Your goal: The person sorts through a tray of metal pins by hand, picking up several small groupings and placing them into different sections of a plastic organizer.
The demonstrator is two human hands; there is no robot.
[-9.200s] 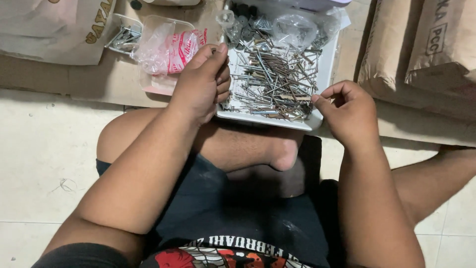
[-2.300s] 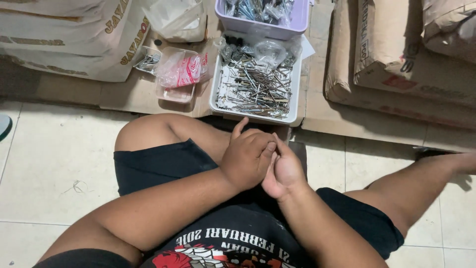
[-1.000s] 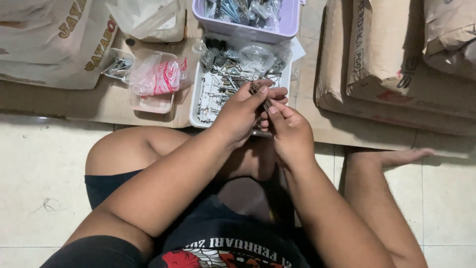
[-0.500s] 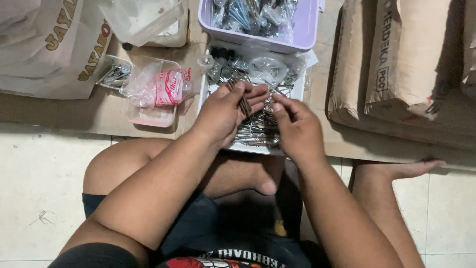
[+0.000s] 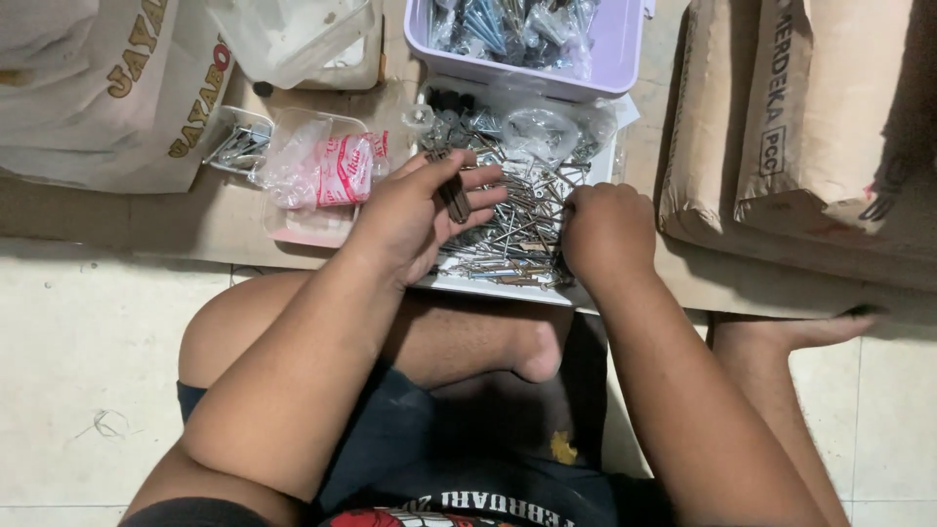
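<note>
1. Head view looks down on a person sitting cross-legged on a tiled floor (image 5: 68, 351), both hands over a white tray (image 5: 508, 288) full of loose nails (image 5: 517, 229).
2. Left hand (image 5: 415, 220) lies palm up above the tray's left side, fingers (image 5: 478, 179) spread apart, with a small bundle of dark nails (image 5: 452, 193) resting across them.
3. Right hand (image 5: 607, 234) is curled down into the nails at the tray's right side; its fingers are hidden, so I cannot tell whether they pinch anything.
4. Far of the tray stands a lilac tub (image 5: 615, 59) of bagged screws, with clear plastic bags (image 5: 547, 127) lying between.
5. Left of the tray sit a clear box with a pink-and-white packet (image 5: 327, 171) and a white printed sack (image 5: 107, 98).
6. Right of the tray, brown paper sacks (image 5: 800, 127) lie on cardboard sheeting (image 5: 117, 220).
</note>
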